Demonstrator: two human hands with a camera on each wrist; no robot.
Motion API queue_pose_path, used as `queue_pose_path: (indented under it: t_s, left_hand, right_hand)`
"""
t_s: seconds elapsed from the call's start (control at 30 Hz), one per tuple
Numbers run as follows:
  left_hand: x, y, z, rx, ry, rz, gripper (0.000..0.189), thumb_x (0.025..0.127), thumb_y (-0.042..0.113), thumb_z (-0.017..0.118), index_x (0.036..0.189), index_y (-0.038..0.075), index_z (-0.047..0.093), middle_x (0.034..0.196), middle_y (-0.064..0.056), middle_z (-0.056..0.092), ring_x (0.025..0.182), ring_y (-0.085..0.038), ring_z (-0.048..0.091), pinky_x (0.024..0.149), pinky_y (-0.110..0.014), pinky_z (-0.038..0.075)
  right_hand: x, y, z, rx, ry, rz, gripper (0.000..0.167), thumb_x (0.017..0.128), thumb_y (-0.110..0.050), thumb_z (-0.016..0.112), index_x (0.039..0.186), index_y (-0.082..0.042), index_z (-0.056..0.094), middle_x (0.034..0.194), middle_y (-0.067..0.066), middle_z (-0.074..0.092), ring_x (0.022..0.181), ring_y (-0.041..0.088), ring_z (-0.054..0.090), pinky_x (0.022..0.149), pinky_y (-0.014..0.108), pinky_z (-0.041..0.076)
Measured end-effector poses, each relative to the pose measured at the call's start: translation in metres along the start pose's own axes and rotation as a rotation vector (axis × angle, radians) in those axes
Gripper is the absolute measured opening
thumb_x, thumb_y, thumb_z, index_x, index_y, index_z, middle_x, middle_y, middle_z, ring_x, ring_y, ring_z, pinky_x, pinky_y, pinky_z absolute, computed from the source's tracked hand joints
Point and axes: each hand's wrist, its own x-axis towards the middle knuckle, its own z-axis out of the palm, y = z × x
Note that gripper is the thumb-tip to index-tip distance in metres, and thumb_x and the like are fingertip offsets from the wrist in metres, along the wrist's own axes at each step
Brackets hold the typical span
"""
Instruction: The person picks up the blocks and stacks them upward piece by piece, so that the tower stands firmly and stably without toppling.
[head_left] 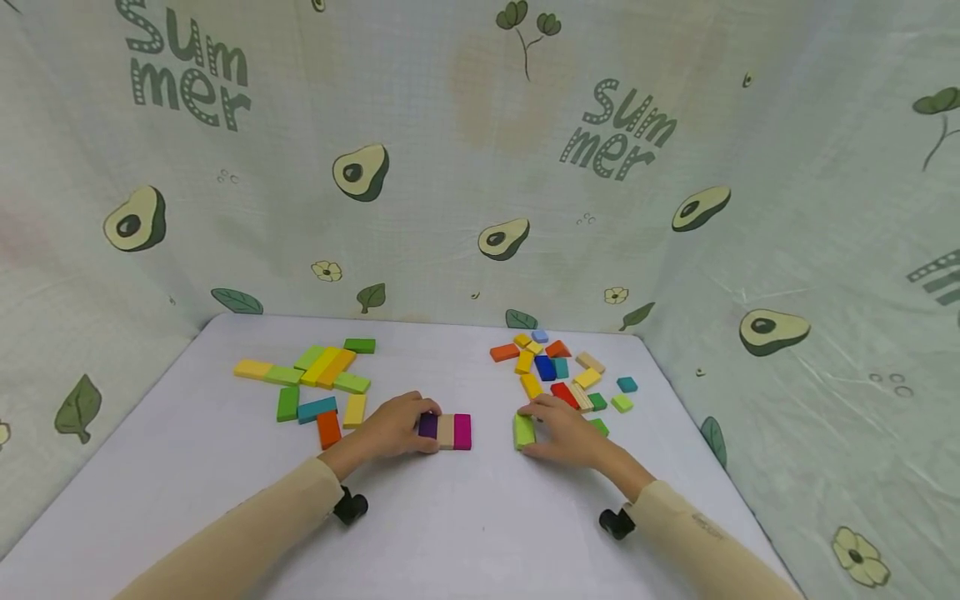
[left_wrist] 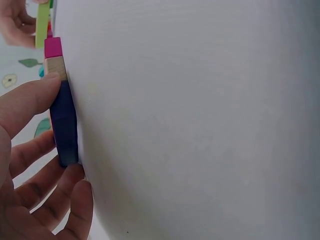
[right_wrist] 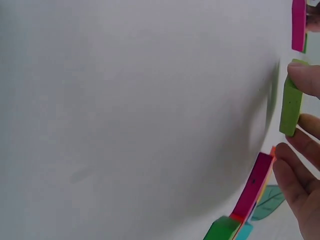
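Three blocks lie side by side in the middle of the white table [head_left: 480, 525]: a dark purple block [head_left: 427, 426], a beige block [head_left: 446, 432] and a magenta block [head_left: 462, 432]. My left hand [head_left: 393, 427] grips this row at its purple end, the thumb on the near side and fingers on the far side. In the left wrist view the thumb [left_wrist: 37, 95] reaches the edge of the beige block. To the right, a lime green block [head_left: 523, 432] is pinched between the thumb and fingers of my right hand [head_left: 566, 433]. A gap separates it from the magenta block.
Several green, yellow, orange and blue blocks lie at the left, among them a red-orange block [head_left: 328, 430] near my left wrist. A looser group of small blocks, including a dark blue block [head_left: 545, 367], spreads beyond my right hand. A printed cloth [head_left: 435, 100] hangs behind the table.
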Motion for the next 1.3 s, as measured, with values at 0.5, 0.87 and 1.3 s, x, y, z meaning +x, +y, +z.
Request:
queue_pose_path:
  t_s: [0.5,0.87,1.3]
  left_hand:
    - [-0.001,0.002,-0.002,0.001,0.003,0.006,0.052,0.086,0.038,0.09,0.13,0.02,0.07,0.119,-0.003,0.065,0.105,-0.021,0.059,0.099,-0.046,0.058]
    - [-0.001,0.001,-0.002,-0.01,0.005,0.012,0.05,0.086,0.037,0.09,0.129,0.019,0.071,0.115,-0.001,0.064,0.103,-0.02,0.059,0.097,-0.044,0.058]
    - [-0.001,0.001,-0.003,-0.006,0.002,0.006,0.05,0.086,0.037,0.09,0.129,0.02,0.071,0.115,-0.002,0.064,0.102,-0.02,0.059,0.096,-0.043,0.058]
  right_hand:
    - [0.036,-0.038,0.021,0.066,-0.058,-0.035,0.056,0.092,-0.029,0.086,0.141,-0.012,0.067,0.13,0.004,0.064,0.115,0.018,0.062,0.1,0.037,0.059]
    - [0.045,-0.046,0.027,0.082,-0.087,-0.025,0.059,0.091,-0.033,0.087,0.142,-0.011,0.066,0.129,0.004,0.063,0.113,0.018,0.06,0.101,0.037,0.058]
    - [0.05,-0.053,0.03,0.106,-0.083,-0.03,0.055,0.092,-0.037,0.084,0.139,-0.013,0.067,0.12,0.003,0.059,0.108,0.016,0.057,0.095,0.033,0.057]
